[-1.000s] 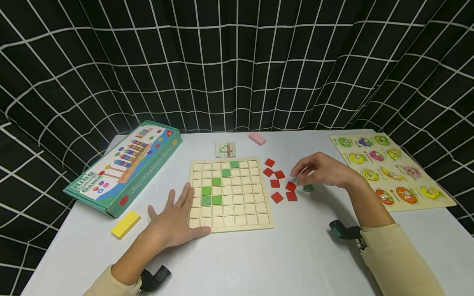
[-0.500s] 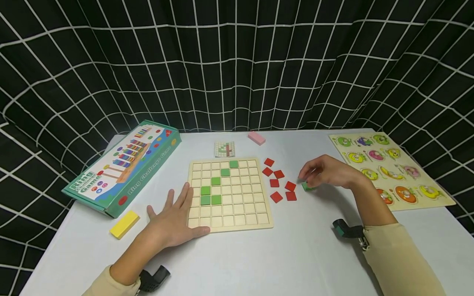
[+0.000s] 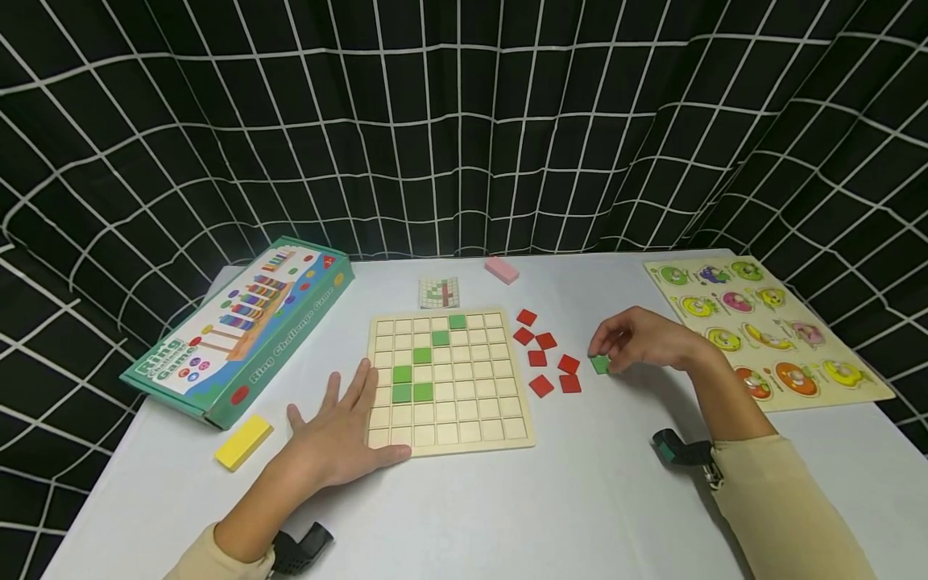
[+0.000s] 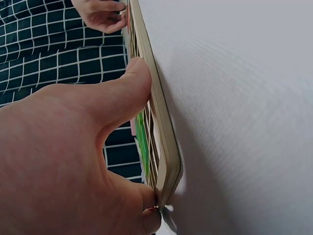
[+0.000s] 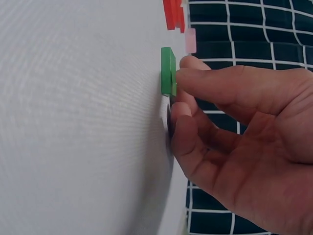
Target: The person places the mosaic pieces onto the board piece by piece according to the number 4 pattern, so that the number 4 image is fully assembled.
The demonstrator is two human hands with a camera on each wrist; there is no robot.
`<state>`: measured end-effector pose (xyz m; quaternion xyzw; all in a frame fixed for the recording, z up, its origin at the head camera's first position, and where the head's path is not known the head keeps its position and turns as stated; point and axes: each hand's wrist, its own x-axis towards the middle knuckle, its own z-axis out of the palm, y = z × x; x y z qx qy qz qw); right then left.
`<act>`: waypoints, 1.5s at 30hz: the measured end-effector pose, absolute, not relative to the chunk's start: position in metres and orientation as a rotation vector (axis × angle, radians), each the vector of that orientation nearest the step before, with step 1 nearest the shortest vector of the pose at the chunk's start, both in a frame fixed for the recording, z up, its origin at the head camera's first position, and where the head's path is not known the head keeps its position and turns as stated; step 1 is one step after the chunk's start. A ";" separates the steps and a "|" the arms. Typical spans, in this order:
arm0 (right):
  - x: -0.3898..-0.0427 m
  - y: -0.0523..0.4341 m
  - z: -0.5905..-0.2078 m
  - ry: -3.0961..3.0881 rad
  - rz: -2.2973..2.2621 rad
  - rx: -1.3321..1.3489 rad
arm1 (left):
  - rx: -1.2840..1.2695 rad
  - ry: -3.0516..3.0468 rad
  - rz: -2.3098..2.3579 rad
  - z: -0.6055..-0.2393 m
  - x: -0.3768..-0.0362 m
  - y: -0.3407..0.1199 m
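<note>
Here the right hand [image 3: 641,338] arches over the white surface [image 3: 580,499], wrist raised, its fingertips [image 5: 183,78] curled down and pinching a green tile [image 3: 600,364] that lies flat just right of the red tiles [image 3: 545,362]. The left hand [image 3: 341,431] lies flat, fingers spread, pressing the wooden grid board [image 3: 449,379] at its near left corner.

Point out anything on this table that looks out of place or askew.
One green tile lies off the grid board, beside the scattered red tiles, under the right hand. The yellow block and pink block lie loose and apart.
</note>
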<state>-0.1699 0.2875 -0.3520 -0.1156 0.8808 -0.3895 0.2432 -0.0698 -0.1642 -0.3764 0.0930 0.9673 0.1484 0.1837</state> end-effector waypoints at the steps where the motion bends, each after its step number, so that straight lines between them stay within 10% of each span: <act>1: -0.170 0.287 -0.352 2.409 -1.060 -0.317 | 0.264 2.730 0.417 -0.376 -0.070 -0.164; 45: -0.166 0.276 -0.351 2.612 -0.861 -0.308 | 0.258 2.737 0.416 -0.376 -0.069 -0.164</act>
